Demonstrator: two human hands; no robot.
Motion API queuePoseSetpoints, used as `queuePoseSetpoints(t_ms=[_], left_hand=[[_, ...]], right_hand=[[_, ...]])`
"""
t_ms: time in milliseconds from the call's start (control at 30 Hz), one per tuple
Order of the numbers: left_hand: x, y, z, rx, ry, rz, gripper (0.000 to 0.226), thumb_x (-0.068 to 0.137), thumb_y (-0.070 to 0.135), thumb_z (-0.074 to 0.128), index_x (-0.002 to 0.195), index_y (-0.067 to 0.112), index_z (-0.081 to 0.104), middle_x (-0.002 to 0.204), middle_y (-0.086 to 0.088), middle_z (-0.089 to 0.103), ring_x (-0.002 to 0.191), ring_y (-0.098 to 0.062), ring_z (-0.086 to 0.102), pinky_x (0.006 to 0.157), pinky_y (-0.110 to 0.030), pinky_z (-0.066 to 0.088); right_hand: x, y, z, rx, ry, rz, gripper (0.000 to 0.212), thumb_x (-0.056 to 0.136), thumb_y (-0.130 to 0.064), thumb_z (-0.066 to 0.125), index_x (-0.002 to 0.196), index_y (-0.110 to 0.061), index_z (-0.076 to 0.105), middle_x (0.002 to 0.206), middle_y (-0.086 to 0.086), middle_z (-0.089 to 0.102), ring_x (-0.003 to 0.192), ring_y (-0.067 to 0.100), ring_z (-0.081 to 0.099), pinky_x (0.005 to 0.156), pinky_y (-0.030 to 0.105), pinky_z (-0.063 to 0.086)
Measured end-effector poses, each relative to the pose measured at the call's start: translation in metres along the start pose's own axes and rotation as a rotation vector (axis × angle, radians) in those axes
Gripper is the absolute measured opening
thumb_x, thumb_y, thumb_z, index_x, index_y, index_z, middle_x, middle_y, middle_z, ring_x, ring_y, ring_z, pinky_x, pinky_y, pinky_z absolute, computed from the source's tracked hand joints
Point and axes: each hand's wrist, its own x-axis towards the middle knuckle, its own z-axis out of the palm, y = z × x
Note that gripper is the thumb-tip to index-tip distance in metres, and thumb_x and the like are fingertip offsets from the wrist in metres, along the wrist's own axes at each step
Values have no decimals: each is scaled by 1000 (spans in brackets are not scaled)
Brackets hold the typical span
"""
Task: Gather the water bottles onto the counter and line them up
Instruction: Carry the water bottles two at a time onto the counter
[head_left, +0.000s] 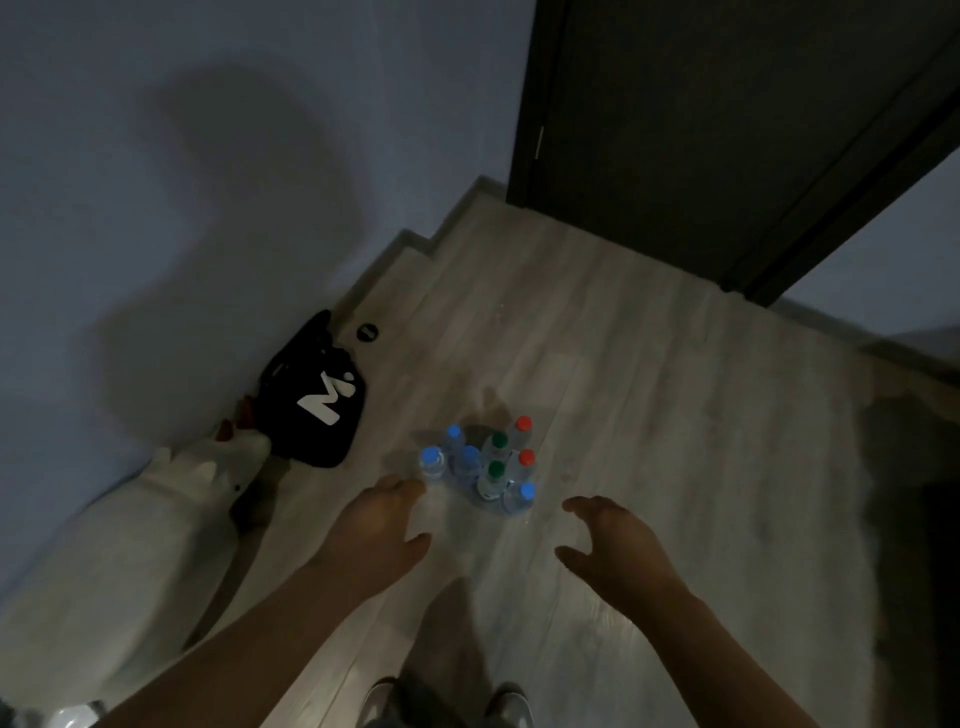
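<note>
Several clear water bottles stand upright in a tight cluster on the pale wood floor (649, 364). Some have blue caps (431, 457), two have green caps (500, 440) and two have red caps (523, 423). My left hand (382, 525) reaches down with fingers spread, its fingertips just beside the leftmost blue-capped bottle. My right hand (608, 545) hovers open a little right of and nearer than the cluster, thumb and fingers curled apart. Neither hand holds anything. No counter is in view.
A black bag with a white letter logo (317, 395) leans against the wall at left. A white plush toy (156, 519) lies along the wall beside it. A dark door (701, 130) stands at the back right. My shoes (447, 701) show at the bottom edge.
</note>
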Motion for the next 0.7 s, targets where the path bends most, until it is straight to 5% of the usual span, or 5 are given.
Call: queuePoseSetpoints(t_ms=[400,700], left_hand=[[143,-130,201,45,56,101,56,85,32,64,137,17,48,132,-2,52,118,-18,54,97,-22,40],[198,-181,263,17,235,171,66,74,42,61,132,13,53,128,-8,58,116,-23,58,94,-24,41]], right_hand=[[155,84,204,17,207,-27,57,85,-39,67,137,-24,47,133,-6,54,113,9,56,91,18,45],[206,137,273,-30,361,17,63,84,-45,67,140,-24,44,138,-4,51,119,12,55,94,24,46]])
